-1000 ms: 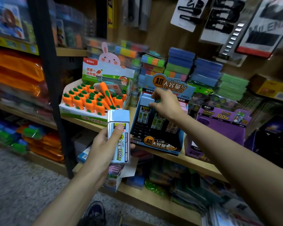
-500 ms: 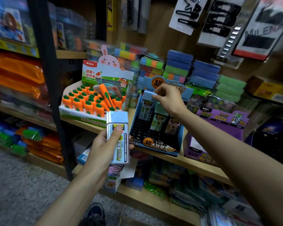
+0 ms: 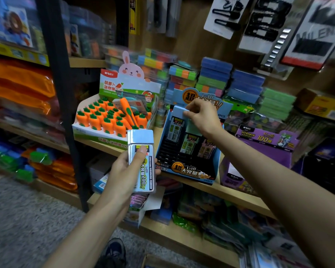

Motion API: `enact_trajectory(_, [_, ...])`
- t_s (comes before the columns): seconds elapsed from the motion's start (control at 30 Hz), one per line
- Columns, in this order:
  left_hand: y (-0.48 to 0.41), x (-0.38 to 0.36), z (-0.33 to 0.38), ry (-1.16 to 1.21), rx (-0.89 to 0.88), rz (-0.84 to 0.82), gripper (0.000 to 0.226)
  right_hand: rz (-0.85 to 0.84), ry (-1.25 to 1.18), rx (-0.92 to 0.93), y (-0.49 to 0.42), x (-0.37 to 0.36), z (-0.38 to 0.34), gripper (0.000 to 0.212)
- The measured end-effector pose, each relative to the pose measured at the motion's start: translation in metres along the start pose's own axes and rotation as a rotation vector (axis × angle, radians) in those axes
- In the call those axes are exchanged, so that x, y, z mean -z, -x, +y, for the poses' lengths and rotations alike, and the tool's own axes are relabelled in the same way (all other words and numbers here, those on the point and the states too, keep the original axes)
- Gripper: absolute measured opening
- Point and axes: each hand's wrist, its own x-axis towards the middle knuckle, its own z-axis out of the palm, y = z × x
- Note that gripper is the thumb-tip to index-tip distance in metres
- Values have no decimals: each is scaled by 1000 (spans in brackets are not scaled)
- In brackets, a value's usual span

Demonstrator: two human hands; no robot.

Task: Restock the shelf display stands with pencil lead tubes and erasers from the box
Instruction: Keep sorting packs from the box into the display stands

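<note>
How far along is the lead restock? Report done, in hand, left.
Done: two tubes stand in the back row of the blue display stand. In hand: the right hand pinches a third tube by its cap there; the left hand holds more tubes. Left: those, plus the empty black front slots.

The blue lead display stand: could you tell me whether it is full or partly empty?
Partly empty: the display stand shows bare black slots in front; only a few lead tubes stand at its back.
</note>
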Motion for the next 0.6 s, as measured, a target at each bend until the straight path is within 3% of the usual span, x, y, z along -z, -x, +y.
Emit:
enact_trajectory(0.17, [0, 0, 0, -4, 1, -3, 32, -72, 71, 61, 3, -7, 1, 6])
enact_trajectory(0.37, [0, -1, -1, -2, 13, -6, 30, -8, 398, 119, 0, -16, 6, 16])
enact_trajectory(0.6, [4, -6, 0, 2, 26, 18, 25, -76, 451, 141, 12, 2, -8, 27])
